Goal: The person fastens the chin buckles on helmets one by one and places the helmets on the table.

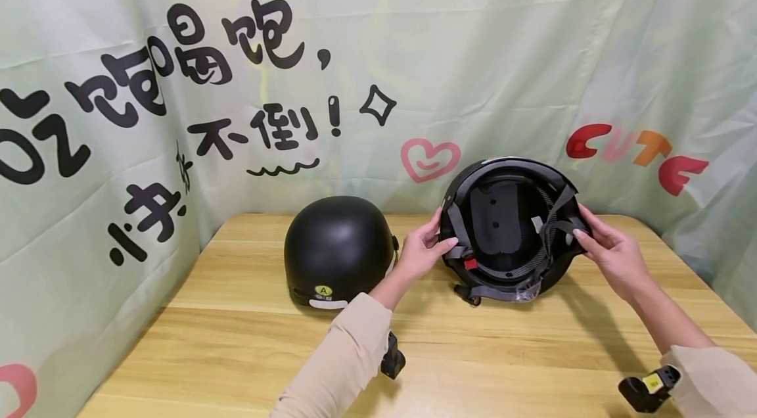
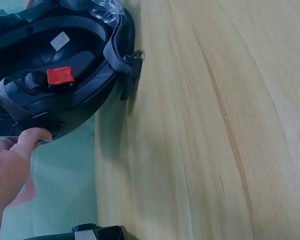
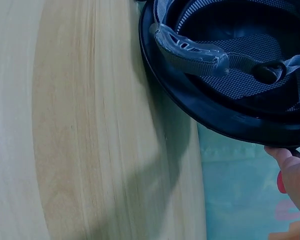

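A black helmet (image 1: 495, 217) is tipped up at the right of the table, its hollow inside facing me. My left hand (image 1: 421, 248) grips its left rim, thumb on the inner side; the left wrist view shows the thumb and fingers at the edge near a red buckle (image 2: 60, 75). On the opposite rim my right hand (image 1: 615, 254) holds the edge between thumb and fingers. Grey straps (image 1: 550, 234) hang across the opening, and a clear plastic-wrapped strap piece (image 3: 192, 50) shows in the right wrist view. Whether the helmet's lower edge touches the table is unclear.
A second black helmet (image 1: 340, 250), dome up with a yellow "A" sticker, stands on the wooden table (image 1: 236, 332) left of my left forearm. Behind the table hangs a printed curtain (image 1: 497, 76). Small black cameras (image 1: 649, 390) sit at both wrists.
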### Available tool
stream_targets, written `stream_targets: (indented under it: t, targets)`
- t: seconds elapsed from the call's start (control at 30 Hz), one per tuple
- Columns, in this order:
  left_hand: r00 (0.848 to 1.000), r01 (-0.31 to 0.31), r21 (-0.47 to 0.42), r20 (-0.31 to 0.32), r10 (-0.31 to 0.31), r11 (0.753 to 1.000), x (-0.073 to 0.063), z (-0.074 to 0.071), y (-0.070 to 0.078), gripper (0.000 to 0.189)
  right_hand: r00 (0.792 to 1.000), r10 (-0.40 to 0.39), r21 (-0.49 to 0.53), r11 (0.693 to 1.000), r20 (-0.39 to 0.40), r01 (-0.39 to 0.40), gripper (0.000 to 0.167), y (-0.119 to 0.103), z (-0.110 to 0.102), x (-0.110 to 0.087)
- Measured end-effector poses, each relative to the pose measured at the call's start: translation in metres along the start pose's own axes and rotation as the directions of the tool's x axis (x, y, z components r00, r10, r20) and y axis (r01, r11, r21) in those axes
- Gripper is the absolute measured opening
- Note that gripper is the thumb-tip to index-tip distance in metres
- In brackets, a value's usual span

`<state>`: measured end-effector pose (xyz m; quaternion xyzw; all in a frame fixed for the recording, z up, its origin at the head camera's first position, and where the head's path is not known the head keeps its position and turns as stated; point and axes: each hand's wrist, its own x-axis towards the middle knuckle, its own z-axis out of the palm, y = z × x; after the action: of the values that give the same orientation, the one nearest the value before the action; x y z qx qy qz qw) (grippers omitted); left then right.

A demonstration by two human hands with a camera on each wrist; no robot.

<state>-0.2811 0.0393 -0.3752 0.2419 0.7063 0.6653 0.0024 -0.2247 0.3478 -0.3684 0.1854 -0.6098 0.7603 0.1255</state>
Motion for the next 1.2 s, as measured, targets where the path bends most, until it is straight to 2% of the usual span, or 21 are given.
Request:
stream_targets:
  t: [0.23,0.43,0.57,0.63,0.73,0.87,0.97,1.07,1.2]
  targets:
    - [0.999,0.046,0.046,-0.001,-0.046,0.998,0.000,-0.001,0.003,0.065,0.999,0.026,-0.008,1.000,-0.037,-0.026,0.050,0.000,0.001,0.000]
    - [0.998,0.060,0.083,-0.004,-0.059,0.995,0.003,-0.005,0.007,0.065,0.990,0.077,-0.154,0.984,-0.117,-0.095,0.047,-0.001,0.001,0.001]
    - [0.998,0.055,0.088,0.002,-0.056,0.995,0.004,-0.008,0.007,0.065,0.981,0.116,-0.184,0.972,-0.159,-0.145,0.046,0.014,-0.016,0.006]
    - [1.000,0.023,0.109,0.011,-0.024,0.994,0.003,-0.009,0.005,0.065,0.977,0.130,-0.163,0.974,-0.166,-0.158,0.046,0.024,-0.027,0.010]
    - [1.000,0.016,0.115,0.008,-0.017,0.993,0.000,-0.010,0.004,0.066,0.971,0.161,-0.228,0.953,-0.175,-0.199,0.048,0.037,-0.043,0.015]
    - [0.997,0.080,0.093,-0.010,-0.079,0.992,0.001,-0.009,0.001,0.067,0.967,0.188,-0.264,0.937,-0.173,-0.229,0.051,0.057,-0.064,0.016]
    - [0.997,0.081,0.083,0.003,-0.081,0.993,0.003,-0.007,-0.001,0.067,0.957,0.219,-0.231,0.937,-0.190,-0.261,0.047,0.053,-0.059,0.011]
    - [0.997,0.073,0.079,0.021,-0.075,0.994,0.003,-0.006,0.000,0.068,0.953,0.223,-0.174,0.950,-0.204,-0.260,0.040,0.035,-0.037,0.004]
    - [0.995,0.101,0.101,0.011,-0.102,0.990,0.002,-0.006,0.001,0.070,0.939,0.233,-0.170,0.945,-0.253,-0.280,0.036,0.018,-0.014,0.002]
